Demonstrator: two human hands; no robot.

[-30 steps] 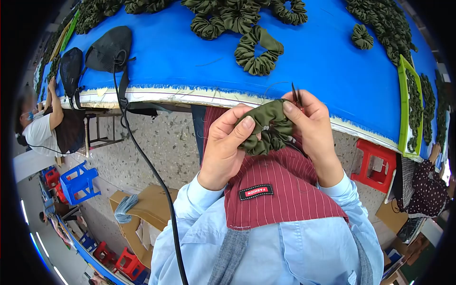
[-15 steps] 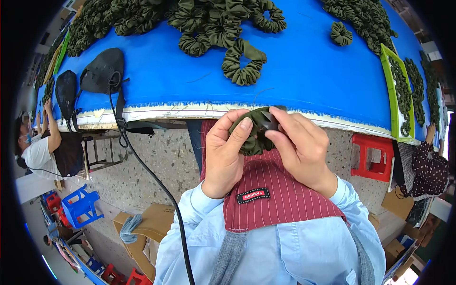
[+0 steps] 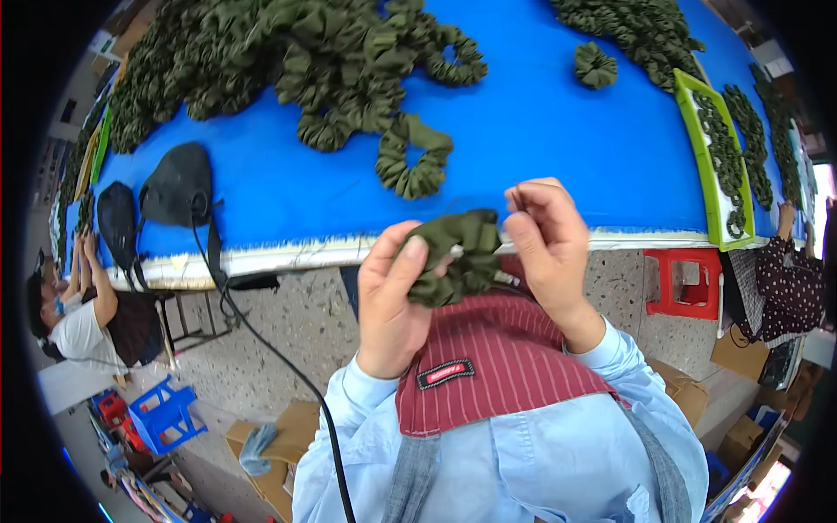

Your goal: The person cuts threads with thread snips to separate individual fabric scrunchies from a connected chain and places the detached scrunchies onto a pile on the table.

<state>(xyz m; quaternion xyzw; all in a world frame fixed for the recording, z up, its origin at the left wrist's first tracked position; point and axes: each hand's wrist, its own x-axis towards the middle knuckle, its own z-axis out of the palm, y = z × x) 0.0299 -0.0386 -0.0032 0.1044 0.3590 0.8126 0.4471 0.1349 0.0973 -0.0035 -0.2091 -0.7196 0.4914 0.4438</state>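
My left hand (image 3: 388,301) is closed on a gathered dark green scrunchie (image 3: 471,248), thumb on top, just in front of the table's edge. A small pale spot shows in the middle of the scrunchie; I cannot make out what it is. To the right, apart from the fabric, my right hand (image 3: 554,253) is raised with its fingers curled in. Something thin and dark shows at its fingertips, too small to name. Beyond the hands, a loose scrunchie (image 3: 414,166) lies on the blue table (image 3: 523,148) at the edge of a large scrunchie pile (image 3: 340,70).
A green-rimmed tray (image 3: 689,131) with scrunchies stands at the right. Black bags (image 3: 179,183) sit at the left, with a black cord (image 3: 296,370) running down past me. A red stool (image 3: 684,288) and a blue stool (image 3: 161,414) stand on the floor. Other people work at both sides.
My right hand has pulled away from the scrunchie, up and to the right. The dark object between its fingers before is mostly out of sight. The view has shifted, so the table items sit lower.
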